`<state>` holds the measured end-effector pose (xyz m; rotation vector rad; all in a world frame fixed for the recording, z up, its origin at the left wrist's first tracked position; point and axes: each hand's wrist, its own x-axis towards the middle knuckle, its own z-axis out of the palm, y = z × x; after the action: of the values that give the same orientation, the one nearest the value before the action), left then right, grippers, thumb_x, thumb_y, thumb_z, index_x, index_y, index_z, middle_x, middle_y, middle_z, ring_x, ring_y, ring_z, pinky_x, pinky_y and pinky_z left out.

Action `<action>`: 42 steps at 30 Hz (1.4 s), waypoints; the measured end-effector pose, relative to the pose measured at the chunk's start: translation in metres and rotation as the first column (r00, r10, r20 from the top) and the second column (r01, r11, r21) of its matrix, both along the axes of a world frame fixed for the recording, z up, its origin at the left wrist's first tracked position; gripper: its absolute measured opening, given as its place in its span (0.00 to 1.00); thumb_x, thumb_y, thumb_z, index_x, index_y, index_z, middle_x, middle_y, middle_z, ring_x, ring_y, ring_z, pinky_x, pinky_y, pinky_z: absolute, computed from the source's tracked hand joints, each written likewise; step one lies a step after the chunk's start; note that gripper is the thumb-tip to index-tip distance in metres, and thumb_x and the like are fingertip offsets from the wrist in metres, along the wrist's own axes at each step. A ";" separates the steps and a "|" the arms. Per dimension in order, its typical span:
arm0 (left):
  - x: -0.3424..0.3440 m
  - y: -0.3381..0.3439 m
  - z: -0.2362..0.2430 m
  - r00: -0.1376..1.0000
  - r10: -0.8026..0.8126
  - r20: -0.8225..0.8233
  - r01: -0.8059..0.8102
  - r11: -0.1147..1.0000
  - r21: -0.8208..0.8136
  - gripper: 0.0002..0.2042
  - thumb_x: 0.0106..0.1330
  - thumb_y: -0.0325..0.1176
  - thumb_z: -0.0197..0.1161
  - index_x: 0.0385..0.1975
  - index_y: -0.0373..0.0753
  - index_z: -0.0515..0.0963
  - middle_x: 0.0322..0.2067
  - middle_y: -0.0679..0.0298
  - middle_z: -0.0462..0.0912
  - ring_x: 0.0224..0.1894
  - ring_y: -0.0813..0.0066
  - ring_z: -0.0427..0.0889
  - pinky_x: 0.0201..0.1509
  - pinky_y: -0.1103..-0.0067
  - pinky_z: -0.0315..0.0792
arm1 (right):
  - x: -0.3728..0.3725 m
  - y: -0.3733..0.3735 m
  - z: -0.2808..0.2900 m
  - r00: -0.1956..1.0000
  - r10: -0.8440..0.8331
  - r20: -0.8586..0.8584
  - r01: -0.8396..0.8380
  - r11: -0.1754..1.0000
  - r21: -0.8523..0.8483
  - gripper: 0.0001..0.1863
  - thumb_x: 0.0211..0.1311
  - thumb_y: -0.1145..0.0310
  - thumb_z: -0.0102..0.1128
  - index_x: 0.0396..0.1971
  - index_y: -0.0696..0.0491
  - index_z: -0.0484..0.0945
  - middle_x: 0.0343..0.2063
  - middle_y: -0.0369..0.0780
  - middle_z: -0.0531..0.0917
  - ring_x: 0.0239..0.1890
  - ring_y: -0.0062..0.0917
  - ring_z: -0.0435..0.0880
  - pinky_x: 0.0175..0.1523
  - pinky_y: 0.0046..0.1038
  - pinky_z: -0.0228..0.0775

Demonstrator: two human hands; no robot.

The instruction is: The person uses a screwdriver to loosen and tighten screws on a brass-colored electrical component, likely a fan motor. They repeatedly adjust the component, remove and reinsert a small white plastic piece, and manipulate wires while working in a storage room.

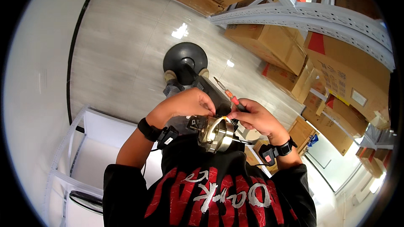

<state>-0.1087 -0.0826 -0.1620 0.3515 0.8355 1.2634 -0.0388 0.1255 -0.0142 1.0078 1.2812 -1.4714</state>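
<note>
Close to my chest is a metal fan motor (pixel 215 135) with a white cable looped over it and a black part on its left side. My left hand (pixel 188 102) is closed at the motor's far edge, fingertips pinched together; what they hold is too small to make out. Across from it, my right hand (pixel 254 118) grips a screwdriver (pixel 232 97) by its red and grey handle, the shaft pointing away to the upper left. The thumb and fingertips of that hand also touch the wires by the motor. Beyond the hands, a dark stand (pixel 210 91) leads toward a round black base (pixel 176 61) on the floor.
Cardboard boxes (pixel 269 44) fill a white metal rack (pixel 320 14) along the right and far side. To my left stands a low white shelf frame (pixel 105 115) beside a white wall (pixel 40 59). My shoes are next to the round base on the pale tiled floor (pixel 122 38).
</note>
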 end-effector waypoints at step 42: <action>-0.017 0.035 0.070 0.948 -0.310 -0.074 0.175 0.699 -0.693 0.11 0.55 0.27 0.70 0.38 0.33 0.83 0.34 0.63 0.85 0.37 0.78 0.83 0.43 0.82 0.76 | 0.055 0.018 -0.052 0.822 0.047 -0.568 -0.108 0.991 -0.075 0.18 0.49 0.62 0.77 0.30 0.55 0.76 0.19 0.30 0.71 0.17 0.13 0.65 0.20 0.20 0.52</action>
<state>-0.1260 -0.0473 -0.0918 -0.0254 1.3076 0.6036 0.0164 0.1435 -0.0661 0.4406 1.6126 -1.8288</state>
